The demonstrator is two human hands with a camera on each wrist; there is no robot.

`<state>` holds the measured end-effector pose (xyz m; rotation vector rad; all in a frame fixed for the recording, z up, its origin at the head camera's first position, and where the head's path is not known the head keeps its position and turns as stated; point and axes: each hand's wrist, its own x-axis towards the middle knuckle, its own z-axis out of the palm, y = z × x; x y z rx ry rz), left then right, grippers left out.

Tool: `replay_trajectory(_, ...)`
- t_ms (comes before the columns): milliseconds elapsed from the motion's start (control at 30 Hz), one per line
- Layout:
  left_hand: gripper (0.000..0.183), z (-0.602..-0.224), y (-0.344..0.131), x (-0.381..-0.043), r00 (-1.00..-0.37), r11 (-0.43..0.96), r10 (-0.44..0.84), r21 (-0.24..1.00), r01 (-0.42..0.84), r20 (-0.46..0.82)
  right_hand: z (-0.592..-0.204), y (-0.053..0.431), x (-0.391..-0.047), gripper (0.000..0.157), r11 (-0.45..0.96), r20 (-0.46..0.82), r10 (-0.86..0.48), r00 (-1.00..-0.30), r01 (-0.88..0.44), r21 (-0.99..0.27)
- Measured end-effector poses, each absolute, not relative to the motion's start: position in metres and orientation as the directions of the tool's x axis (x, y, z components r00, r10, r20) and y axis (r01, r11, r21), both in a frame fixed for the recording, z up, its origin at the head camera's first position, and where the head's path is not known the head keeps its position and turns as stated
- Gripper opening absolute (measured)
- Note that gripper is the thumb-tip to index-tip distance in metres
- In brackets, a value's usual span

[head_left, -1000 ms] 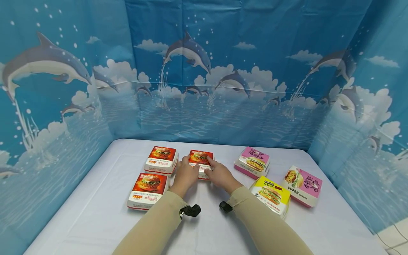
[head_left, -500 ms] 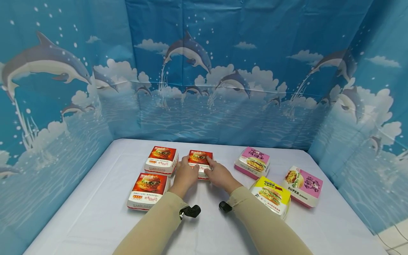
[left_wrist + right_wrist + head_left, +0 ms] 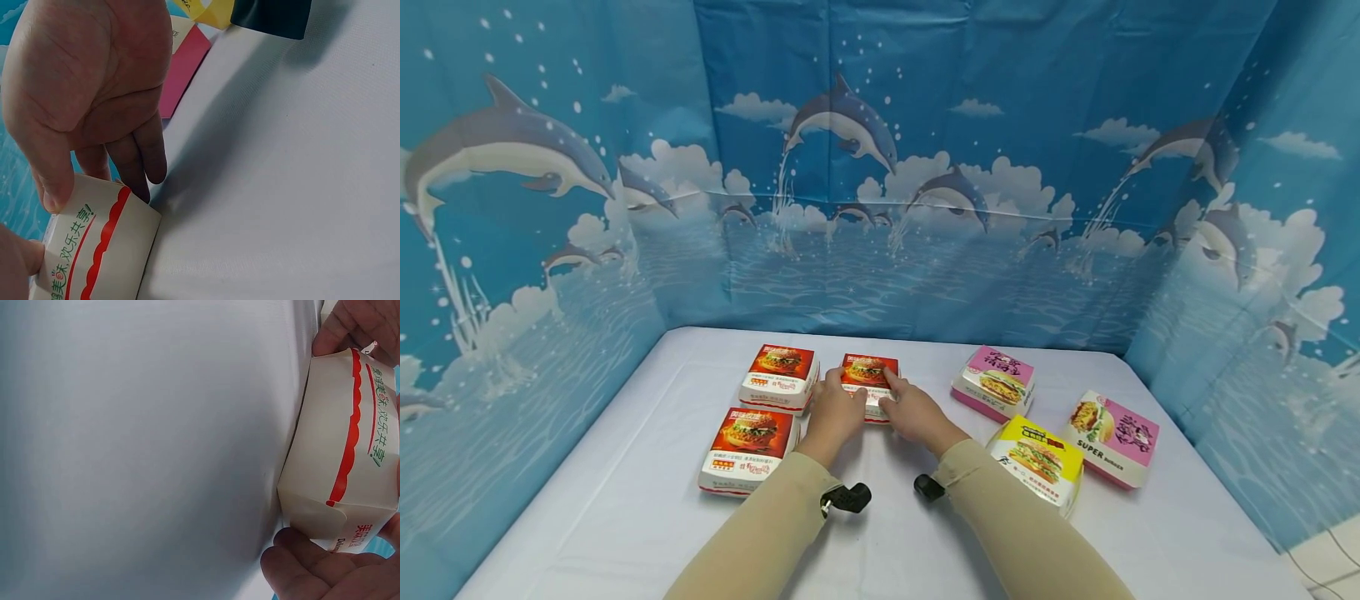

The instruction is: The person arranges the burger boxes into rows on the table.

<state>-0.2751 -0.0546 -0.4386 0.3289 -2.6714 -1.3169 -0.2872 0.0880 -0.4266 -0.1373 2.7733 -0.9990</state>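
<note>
Both hands grip a red-and-white burger box (image 3: 869, 372) at the back middle of the table. My left hand (image 3: 837, 414) holds its left side, thumb towards the front top edge. My right hand (image 3: 921, 413) holds the opposite side in the same way. In the left wrist view the right hand (image 3: 94, 81) has its thumb at the top edge and its fingers down along the side of the box (image 3: 119, 244). The right wrist view shows the box's white front (image 3: 325, 431), its lower edge close to the cloth, with left-hand fingers (image 3: 337, 328) at the far end.
Two matching red burger boxes stand left, one further back (image 3: 778, 377), one nearer (image 3: 750, 450). To the right are a pink box (image 3: 994, 382), a yellow box (image 3: 1037, 461) beside my right sleeve, and another pink box (image 3: 1111, 437). A dolphin-print curtain (image 3: 880, 275) encloses the white table (image 3: 880, 542).
The held burger box and both hands have shifted very slightly left, towards the two red boxes. The other boxes stay where they were.
</note>
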Motion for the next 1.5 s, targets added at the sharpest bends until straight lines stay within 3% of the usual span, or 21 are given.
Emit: replay_trajectory(1500, 0.064, -0.4367, -0.0577, -0.2707, -0.968, 0.592, -0.250, 0.794, -0.142, 0.014, -0.4220, 0.0867, -0.2829, 0.069, 0.730, -0.178, -0.140, -0.974, 0.020, -0.684)
